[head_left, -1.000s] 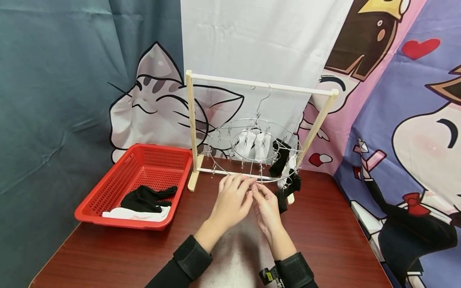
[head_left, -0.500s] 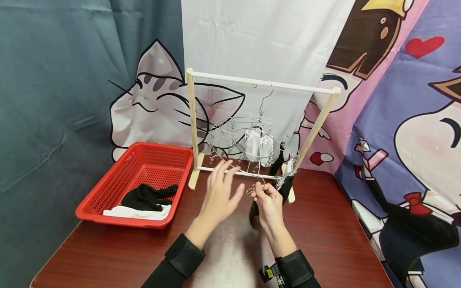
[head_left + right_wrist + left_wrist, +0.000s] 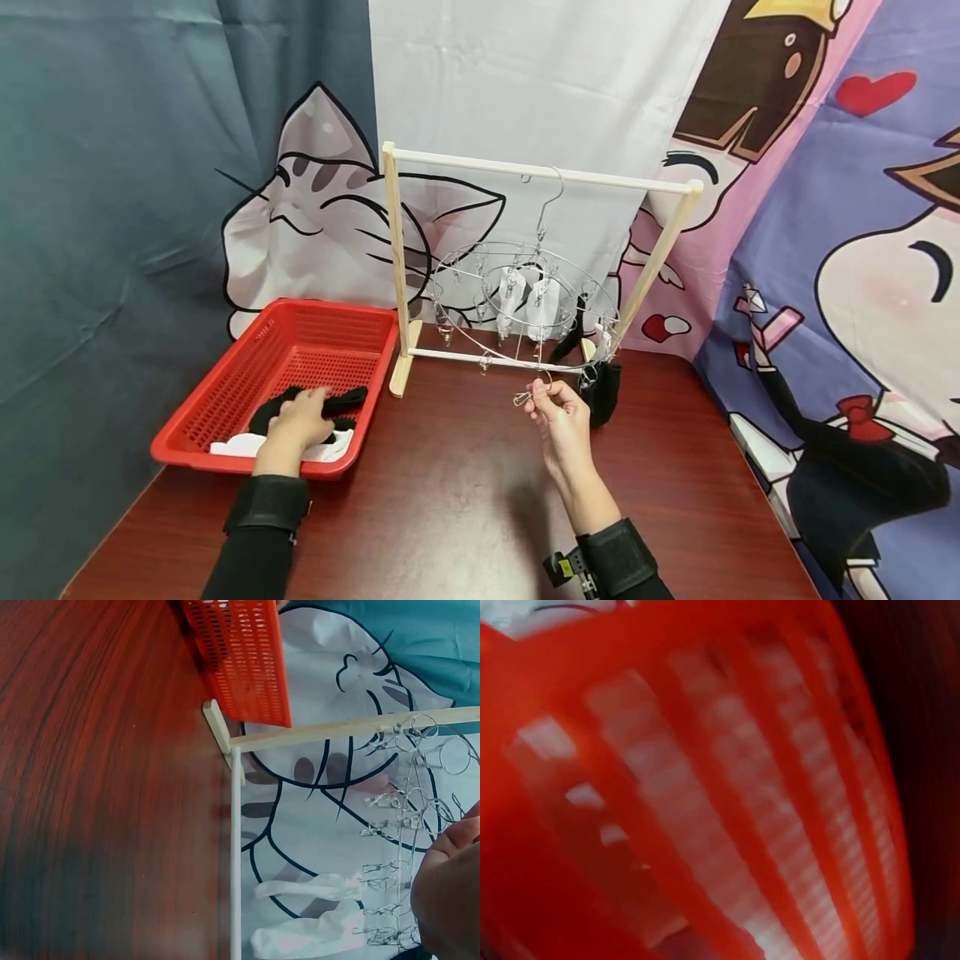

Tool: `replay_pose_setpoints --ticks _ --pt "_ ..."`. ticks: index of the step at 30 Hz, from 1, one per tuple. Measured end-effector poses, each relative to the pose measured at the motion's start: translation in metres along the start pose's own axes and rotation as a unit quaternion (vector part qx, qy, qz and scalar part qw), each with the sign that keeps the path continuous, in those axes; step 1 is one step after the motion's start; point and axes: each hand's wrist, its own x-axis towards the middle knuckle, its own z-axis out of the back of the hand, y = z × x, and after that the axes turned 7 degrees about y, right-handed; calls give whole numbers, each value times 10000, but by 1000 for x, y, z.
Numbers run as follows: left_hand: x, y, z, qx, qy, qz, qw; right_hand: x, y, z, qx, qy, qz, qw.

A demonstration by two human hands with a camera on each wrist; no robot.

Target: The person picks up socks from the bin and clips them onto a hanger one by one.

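Note:
My left hand [image 3: 300, 421] is inside the red basket [image 3: 178, 448], over a black sock [image 3: 348, 402] and a white sock [image 3: 232, 445]. Its fingertips are hidden against the black cloth. In the left wrist view the basket's slotted wall [image 3: 727, 780] is blurred. With thumb and forefinger, my right hand [image 3: 564, 425] pinches a metal clip [image 3: 522, 399] at the near rim of the round wire clip hanger [image 3: 480, 346]. Two white socks [image 3: 542, 308] hang from the hanger's inner part. At its right side hang black socks [image 3: 602, 393] and a white one [image 3: 602, 342].
A wooden rack [image 3: 396, 267] stands at the back of the brown table [image 3: 420, 500], with the hanger's hook [image 3: 557, 187] over its top bar [image 3: 480, 165]. Several bare clips [image 3: 382, 825] dangle around the wire rings. Printed cloths [image 3: 300, 217] close off the back and sides.
My left hand has left the hanger and moved left into the red basket. The right hand stays at the near rim with the clip. The hanger and its hanging socks have shifted slightly.

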Motion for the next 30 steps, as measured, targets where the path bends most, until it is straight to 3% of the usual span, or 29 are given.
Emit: replay_pose_setpoints --ticks 2,4,8,12,15,17,18,21,23,25,26,27,30 --pt "4 7 0 121 492 -184 9985 0 -1 0 -43 30 28 10000" --pt "7 11 -3 202 729 -260 9968 0 -2 0 -108 73 22 9999" --pt "10 13 -7 329 722 -80 9968 0 -5 0 -272 133 -28 9995" --pt "11 13 -8 431 113 27 9990 0 -6 -1 -348 138 45 9993" --pt "13 12 -9 428 -984 -42 9942 2 -5 -1 -370 127 108 9992" --pt "13 10 -9 305 -1959 -187 9800 2 -5 -2 -383 118 112 9991" --pt "13 8 -8 197 -2472 -339 9682 3 -4 -2 -382 115 106 9991" --pt "15 -4 -5 -461 -3790 -1063 9181 4 -3 -3 -377 95 84 9992" --pt "15 -19 -3 -920 -4282 -1663 8835 4 -3 -4 -364 85 90 9993" --pt "13 -40 -4 -1426 -4382 -2133 8615 4 -3 -4 -366 97 96 9992" --pt "11 -53 -6 -1645 -4289 -2314 8576 4 -4 -5 -365 105 90 9992" --pt "7 -66 -9 -1850 -4100 -2445 8590 3 -4 -5 -376 111 75 9992" --pt "-4 -104 -26 -2395 -3215 -2706 8753 1 -7 -7 -496 130 24 9987"
